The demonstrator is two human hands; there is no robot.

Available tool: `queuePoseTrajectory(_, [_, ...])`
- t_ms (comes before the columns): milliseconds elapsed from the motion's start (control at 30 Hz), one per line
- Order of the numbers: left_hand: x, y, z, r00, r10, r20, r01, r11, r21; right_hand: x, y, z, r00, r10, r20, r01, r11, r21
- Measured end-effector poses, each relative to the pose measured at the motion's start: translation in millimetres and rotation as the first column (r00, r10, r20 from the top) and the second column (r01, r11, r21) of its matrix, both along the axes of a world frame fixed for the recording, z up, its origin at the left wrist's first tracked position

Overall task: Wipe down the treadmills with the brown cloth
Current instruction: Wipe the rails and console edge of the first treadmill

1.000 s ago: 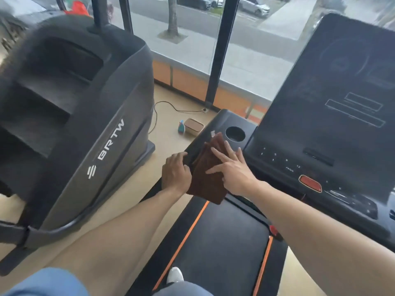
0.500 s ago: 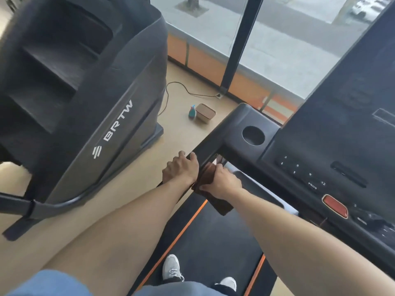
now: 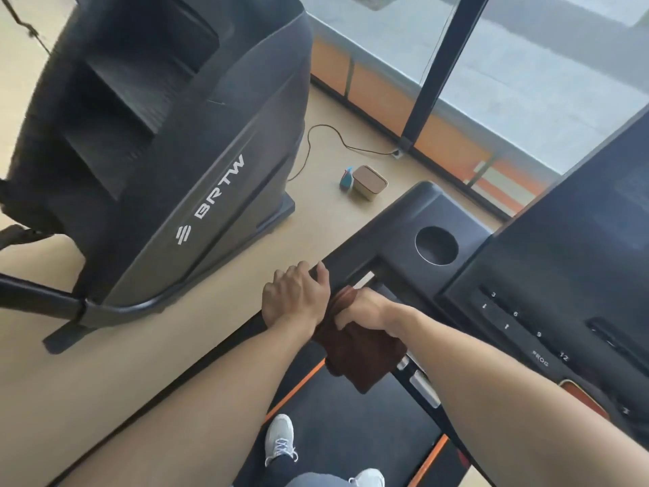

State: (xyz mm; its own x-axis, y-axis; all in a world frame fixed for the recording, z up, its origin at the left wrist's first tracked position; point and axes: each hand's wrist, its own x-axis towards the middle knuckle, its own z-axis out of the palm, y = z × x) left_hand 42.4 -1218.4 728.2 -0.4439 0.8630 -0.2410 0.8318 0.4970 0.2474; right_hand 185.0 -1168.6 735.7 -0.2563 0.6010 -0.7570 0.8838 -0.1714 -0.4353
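Brown cloth [image 3: 361, 356] gripped under right hand [image 3: 365, 311]; left hand [image 3: 296, 297] beside it, clutching handrail [image 3: 351, 261].

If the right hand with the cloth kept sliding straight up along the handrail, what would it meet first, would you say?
Probably the console corner where the handrail joins it, just before the cup holder. The right hand holds the brown cloth against the rail's inner side; depth there is unclear.
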Motion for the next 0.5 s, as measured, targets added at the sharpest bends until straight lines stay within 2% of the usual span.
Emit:
queuePoseTrajectory(233, [4, -4, 5, 0.999, 0.027, -0.03, -0.026, 0.999, 0.047, -1, -14, -5, 0.999, 0.023, 0.027, -0.027, 0.985, 0.168])
queuePoseTrajectory(367, [7, -6, 7, 0.997, 0.036, -0.064, -0.031, 0.997, 0.072, 11, -34, -2, 0.994, 0.039, 0.099, -0.068, 0.949, 0.307])
queuePoseTrajectory(500, [10, -9, 9, 0.997, 0.043, -0.071, -0.035, 0.993, 0.108, 34, -58, 3, 0.985, 0.044, 0.169, -0.103, 0.928, 0.358])
